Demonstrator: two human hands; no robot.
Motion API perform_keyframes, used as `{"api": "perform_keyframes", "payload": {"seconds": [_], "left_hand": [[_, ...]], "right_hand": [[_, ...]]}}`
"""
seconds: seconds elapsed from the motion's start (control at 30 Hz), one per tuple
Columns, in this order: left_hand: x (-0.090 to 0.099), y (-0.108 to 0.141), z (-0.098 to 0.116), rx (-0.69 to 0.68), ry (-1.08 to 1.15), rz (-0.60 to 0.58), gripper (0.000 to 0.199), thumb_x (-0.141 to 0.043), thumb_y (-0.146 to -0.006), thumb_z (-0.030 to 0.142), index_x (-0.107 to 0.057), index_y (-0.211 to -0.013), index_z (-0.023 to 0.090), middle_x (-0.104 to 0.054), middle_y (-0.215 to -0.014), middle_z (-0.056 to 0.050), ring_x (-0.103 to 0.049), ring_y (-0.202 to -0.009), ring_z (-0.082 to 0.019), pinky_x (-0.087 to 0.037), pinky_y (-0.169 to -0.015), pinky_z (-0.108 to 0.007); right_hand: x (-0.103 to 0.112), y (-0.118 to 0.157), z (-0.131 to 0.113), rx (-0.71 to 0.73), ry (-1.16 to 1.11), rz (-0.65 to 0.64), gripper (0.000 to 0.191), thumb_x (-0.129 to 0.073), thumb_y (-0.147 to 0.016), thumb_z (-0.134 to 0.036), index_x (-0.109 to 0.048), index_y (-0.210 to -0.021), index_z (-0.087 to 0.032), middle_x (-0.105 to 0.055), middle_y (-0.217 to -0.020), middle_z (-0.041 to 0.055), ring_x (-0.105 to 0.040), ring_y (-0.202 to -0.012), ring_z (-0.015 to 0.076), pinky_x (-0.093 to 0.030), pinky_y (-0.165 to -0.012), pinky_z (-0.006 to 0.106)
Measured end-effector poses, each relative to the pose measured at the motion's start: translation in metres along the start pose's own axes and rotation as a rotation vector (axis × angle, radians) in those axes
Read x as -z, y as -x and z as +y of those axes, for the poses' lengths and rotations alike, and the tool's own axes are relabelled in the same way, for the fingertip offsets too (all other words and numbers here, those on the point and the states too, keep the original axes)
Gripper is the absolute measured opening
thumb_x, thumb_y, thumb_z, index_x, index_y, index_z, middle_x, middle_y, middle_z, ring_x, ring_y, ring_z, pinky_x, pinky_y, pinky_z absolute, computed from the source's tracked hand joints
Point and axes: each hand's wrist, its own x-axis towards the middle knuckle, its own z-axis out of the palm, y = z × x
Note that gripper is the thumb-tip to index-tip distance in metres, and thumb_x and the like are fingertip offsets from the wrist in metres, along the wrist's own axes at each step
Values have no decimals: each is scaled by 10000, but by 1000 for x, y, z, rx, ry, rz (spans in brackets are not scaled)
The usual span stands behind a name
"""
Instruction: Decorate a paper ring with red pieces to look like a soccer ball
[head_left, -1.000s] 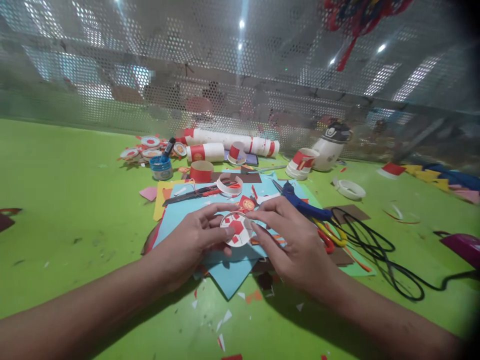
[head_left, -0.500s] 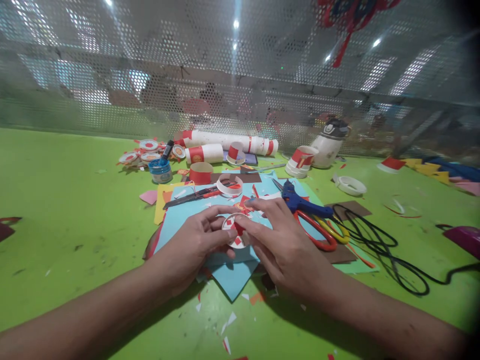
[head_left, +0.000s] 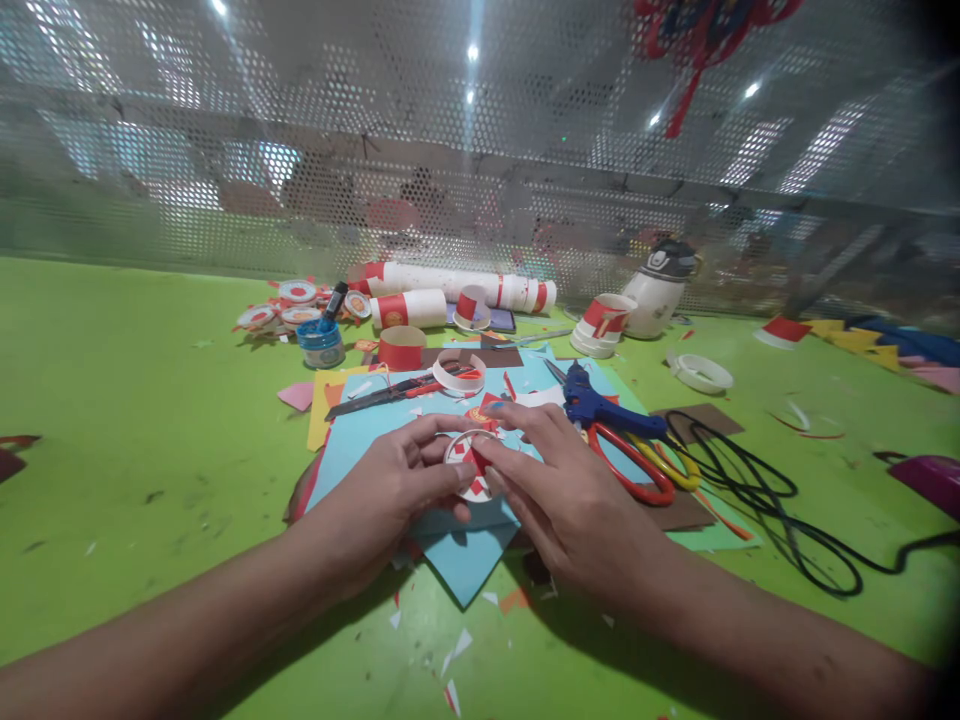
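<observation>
A small round white disc with red diamond shapes [head_left: 480,484] is held between my hands over light blue paper [head_left: 463,568]. My left hand [head_left: 405,480] grips its left edge, the thumb lying on its face. The fingers of my right hand [head_left: 555,470] press on the disc's top and right side. Just beyond the fingertips lies a red paper piece with a gold print [head_left: 486,411]. A white paper ring [head_left: 459,371] rests on open scissors behind my left hand. To the right of my right hand is a blue glue gun [head_left: 611,408].
Red-handled scissors [head_left: 634,478] and a black cord [head_left: 757,490] lie to the right. Farther back are a blue paint jar [head_left: 320,343], a red ring [head_left: 402,348], white and red paper cups [head_left: 602,322], and a white bottle [head_left: 655,295]. Paper scraps dot the green table [head_left: 150,420].
</observation>
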Motion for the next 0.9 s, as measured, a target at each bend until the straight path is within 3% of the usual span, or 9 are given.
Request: {"api": "perform_keyframes", "payload": {"seconds": [0.37,0.57,0.7,0.9], "left_hand": [[-3,2,4,-2,21,20,420,-736,-750,141,-616,-1151,173,-635,-816,-31,-543,-683,-119,-501,-581,-219],[-1,1,3,-7,41,2,359,-686,-801,174,-630,-1156,184,-623,-845,-45,-546,-727,-133,-517,-594,-234],[1,1,2,-22,59,-2,292,-635,-824,168,-654,-1115,175,-632,-851,-51,-561,-728,-138,-529,-589,-241],[-2,3,4,-31,130,-32,270,-570,-797,131,-667,-1048,149,-656,-850,-70,-605,-706,-159,-556,-596,-271]], "right_hand": [[8,1,7,-122,-162,194,266,-491,-946,-130,-625,-1175,-131,-589,-1179,153,-541,-1126,244,-484,-935,445],[4,-3,10,-358,-305,109,271,-529,-930,-218,-624,-1161,-110,-679,-990,105,-627,-869,216,-519,-790,404],[5,-4,8,-515,-509,0,283,-513,-941,-295,-624,-1148,-136,-653,-764,23,-598,-656,160,-514,-623,315],[4,-7,7,-618,-618,-60,274,-542,-920,-357,-662,-1068,-159,-600,-675,-4,-539,-600,134,-437,-529,255]]}}
